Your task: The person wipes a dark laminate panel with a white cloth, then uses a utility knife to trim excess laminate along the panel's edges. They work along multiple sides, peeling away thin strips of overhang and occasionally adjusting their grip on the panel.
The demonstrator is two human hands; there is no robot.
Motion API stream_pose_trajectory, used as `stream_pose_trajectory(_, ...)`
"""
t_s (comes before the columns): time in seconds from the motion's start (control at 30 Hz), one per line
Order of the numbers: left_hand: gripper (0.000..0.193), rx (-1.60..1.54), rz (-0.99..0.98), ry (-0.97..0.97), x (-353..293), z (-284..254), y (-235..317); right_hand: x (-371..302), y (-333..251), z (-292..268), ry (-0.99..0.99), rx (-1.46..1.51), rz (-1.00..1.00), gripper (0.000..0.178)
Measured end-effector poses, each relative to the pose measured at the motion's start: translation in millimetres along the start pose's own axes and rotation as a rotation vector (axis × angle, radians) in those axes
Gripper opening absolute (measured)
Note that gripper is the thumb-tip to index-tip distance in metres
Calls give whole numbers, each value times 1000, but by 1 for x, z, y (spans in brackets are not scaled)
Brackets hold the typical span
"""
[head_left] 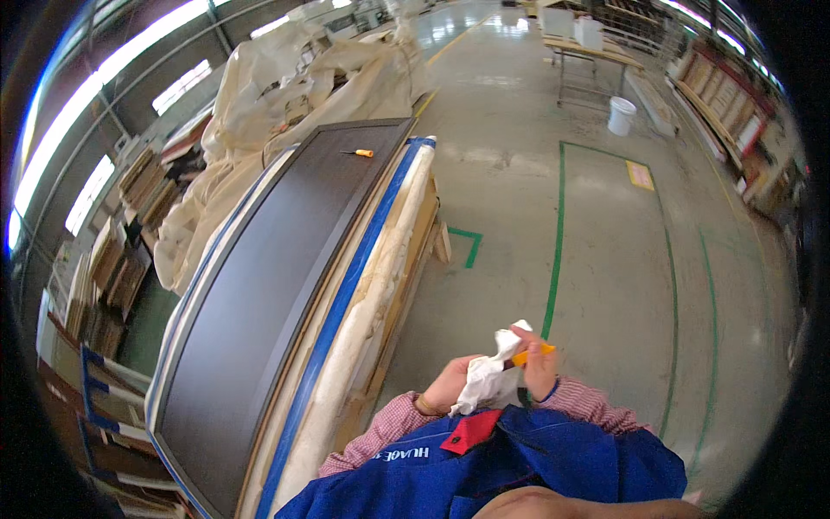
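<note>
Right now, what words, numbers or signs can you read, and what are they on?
Blue garment: white printed letters on the front, which I won't copy out.
Yellow floor sign: marks too small and blurred to read.
White cloth and orange handle in the hands: no writing I can make out.
Anywhere else: nothing clear enough to read.

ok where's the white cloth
In the head view, the white cloth is just right of lower centre, between the left hand and right hand, beside an orange handle.
</note>
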State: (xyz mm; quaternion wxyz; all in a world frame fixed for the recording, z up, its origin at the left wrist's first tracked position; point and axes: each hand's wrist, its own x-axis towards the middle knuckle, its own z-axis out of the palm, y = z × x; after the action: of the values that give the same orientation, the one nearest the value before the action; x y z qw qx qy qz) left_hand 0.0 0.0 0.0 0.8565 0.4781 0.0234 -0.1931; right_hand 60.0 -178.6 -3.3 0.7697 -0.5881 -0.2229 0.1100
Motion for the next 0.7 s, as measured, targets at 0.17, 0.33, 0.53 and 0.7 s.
stream_pose_trajectory(0.17, 16, 156, 269, 347, 102, -31, 25, 124, 15, -38, -116, -126, 19, 45)
stream_pose_trajectory(0.33, 19, 225, 233, 205, 243, -84, 71, 246, 32, -110, -122, -400, 90, 42)
stream_pose_trajectory(0.53, 18, 466, 318, -103, 434, -106, 157, 394, 11, -197, 57, -789, -278, 59)
stream_pose_trajectory(0.7, 16, 702, 384, -293, 547, -123, 220, 467, 11, -244, 119, -354, 124, 58)
